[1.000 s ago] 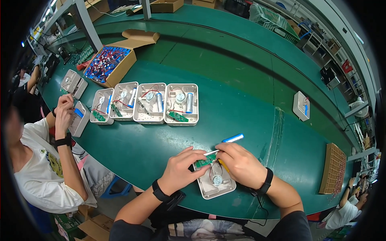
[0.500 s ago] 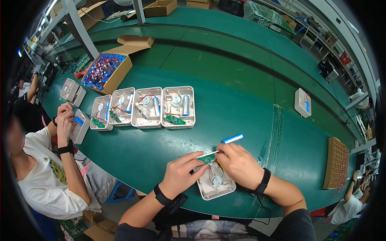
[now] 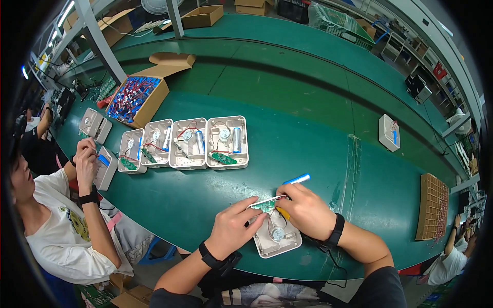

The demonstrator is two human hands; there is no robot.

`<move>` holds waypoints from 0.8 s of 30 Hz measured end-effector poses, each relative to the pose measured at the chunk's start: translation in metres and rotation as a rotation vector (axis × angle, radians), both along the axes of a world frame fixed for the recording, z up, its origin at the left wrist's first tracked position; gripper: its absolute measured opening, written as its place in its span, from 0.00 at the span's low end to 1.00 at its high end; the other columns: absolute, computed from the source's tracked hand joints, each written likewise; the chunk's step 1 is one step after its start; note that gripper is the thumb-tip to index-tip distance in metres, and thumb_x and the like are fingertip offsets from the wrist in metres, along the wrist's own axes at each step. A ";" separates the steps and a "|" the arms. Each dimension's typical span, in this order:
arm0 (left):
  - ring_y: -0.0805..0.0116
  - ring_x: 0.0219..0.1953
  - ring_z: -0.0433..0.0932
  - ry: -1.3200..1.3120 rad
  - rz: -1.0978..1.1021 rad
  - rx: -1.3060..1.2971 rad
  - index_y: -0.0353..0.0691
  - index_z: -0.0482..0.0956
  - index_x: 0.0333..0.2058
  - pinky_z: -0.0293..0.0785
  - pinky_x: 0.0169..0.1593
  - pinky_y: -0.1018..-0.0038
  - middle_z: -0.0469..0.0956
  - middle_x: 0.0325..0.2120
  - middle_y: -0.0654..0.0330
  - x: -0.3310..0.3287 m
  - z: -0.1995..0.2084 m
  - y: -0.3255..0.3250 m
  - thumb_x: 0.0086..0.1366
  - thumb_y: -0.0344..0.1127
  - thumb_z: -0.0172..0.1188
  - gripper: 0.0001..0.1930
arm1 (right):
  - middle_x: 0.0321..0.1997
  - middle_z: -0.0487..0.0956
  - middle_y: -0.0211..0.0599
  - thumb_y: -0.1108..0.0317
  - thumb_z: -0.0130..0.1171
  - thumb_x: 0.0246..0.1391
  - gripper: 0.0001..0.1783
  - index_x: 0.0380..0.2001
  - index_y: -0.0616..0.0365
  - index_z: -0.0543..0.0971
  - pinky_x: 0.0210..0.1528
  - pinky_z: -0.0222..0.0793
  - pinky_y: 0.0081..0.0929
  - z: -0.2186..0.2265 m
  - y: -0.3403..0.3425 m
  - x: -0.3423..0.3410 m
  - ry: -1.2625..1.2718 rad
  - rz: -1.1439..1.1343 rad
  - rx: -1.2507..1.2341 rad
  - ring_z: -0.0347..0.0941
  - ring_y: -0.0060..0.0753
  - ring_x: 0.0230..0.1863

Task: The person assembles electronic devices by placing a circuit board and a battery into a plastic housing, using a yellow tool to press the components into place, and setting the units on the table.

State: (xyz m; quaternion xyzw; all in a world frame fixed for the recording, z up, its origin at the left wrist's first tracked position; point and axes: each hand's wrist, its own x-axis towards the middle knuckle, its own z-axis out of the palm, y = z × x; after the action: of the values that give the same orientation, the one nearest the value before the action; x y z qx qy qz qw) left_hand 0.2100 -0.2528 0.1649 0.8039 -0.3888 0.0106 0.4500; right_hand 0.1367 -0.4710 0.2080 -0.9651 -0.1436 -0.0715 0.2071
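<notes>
left hand (image 3: 237,226) fingers closed, pinching green circuit board (image 3: 265,205) at near belt edge | right hand (image 3: 306,209) curled round blue-tipped tool (image 3: 296,179), tip on board | both over open white housing (image 3: 278,237) on green belt (image 3: 287,128) | farther: row of four open housings (image 3: 186,142) | cardboard box of blue parts (image 3: 137,100) | co-worker's hands (image 3: 85,156) far left at another housing

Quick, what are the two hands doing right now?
Left hand: closed, pinching the small green circuit board.
Right hand: closed around the blue-handled tool, over the open white plastic case.
</notes>
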 end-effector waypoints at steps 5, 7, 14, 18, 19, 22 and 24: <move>0.57 0.36 0.88 -0.053 -0.049 0.062 0.40 0.88 0.31 0.85 0.39 0.66 0.87 0.43 0.56 0.006 0.009 0.002 0.60 0.33 0.73 0.05 | 0.49 0.80 0.38 0.76 0.67 0.50 0.11 0.39 0.57 0.86 0.54 0.76 0.36 -0.005 -0.008 0.006 -0.011 0.048 0.125 0.78 0.43 0.52; 0.56 0.35 0.87 -0.078 -0.072 0.072 0.39 0.89 0.31 0.84 0.38 0.66 0.87 0.41 0.55 0.012 0.008 0.005 0.59 0.32 0.74 0.05 | 0.49 0.80 0.37 0.76 0.68 0.50 0.12 0.40 0.56 0.86 0.54 0.76 0.37 0.010 -0.020 0.014 -0.065 0.019 0.097 0.78 0.43 0.51; 0.57 0.31 0.83 -0.171 0.026 0.090 0.38 0.87 0.29 0.81 0.35 0.64 0.83 0.31 0.57 0.014 0.009 0.012 0.58 0.31 0.74 0.05 | 0.55 0.79 0.40 0.71 0.71 0.51 0.15 0.43 0.55 0.87 0.59 0.72 0.42 0.023 -0.036 0.008 0.037 0.053 0.146 0.76 0.48 0.58; 0.57 0.29 0.81 -0.182 0.046 0.098 0.37 0.86 0.28 0.79 0.34 0.63 0.79 0.27 0.58 0.010 0.010 0.008 0.58 0.31 0.74 0.06 | 0.63 0.75 0.45 0.65 0.71 0.52 0.15 0.44 0.56 0.87 0.65 0.67 0.50 0.021 -0.007 -0.002 0.000 0.046 -0.097 0.68 0.55 0.68; 0.57 0.29 0.81 -0.184 0.049 0.096 0.37 0.85 0.27 0.79 0.33 0.63 0.79 0.27 0.58 0.009 0.009 0.008 0.58 0.31 0.74 0.06 | 0.65 0.74 0.46 0.64 0.71 0.53 0.16 0.45 0.55 0.88 0.66 0.66 0.52 0.019 -0.005 -0.003 0.011 0.051 -0.104 0.65 0.57 0.70; 0.57 0.29 0.80 -0.182 0.054 0.092 0.37 0.85 0.27 0.78 0.33 0.63 0.78 0.26 0.58 0.009 0.010 0.008 0.58 0.30 0.74 0.06 | 0.69 0.70 0.48 0.61 0.71 0.54 0.17 0.46 0.55 0.88 0.68 0.63 0.56 0.015 0.003 -0.008 0.036 0.061 -0.120 0.60 0.60 0.74; 0.57 0.29 0.80 -0.176 0.054 0.089 0.37 0.85 0.27 0.78 0.33 0.63 0.78 0.27 0.58 0.009 0.011 0.008 0.58 0.30 0.74 0.06 | 0.70 0.69 0.48 0.61 0.71 0.55 0.18 0.48 0.55 0.88 0.67 0.63 0.57 0.015 0.014 -0.010 0.034 0.039 -0.164 0.58 0.62 0.75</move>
State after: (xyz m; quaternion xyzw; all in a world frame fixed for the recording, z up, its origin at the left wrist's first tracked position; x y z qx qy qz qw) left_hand 0.2195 -0.2451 0.1759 0.8293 -0.4051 0.0763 0.3773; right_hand 0.1269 -0.4573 0.2225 -0.9769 -0.1641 -0.0391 0.1309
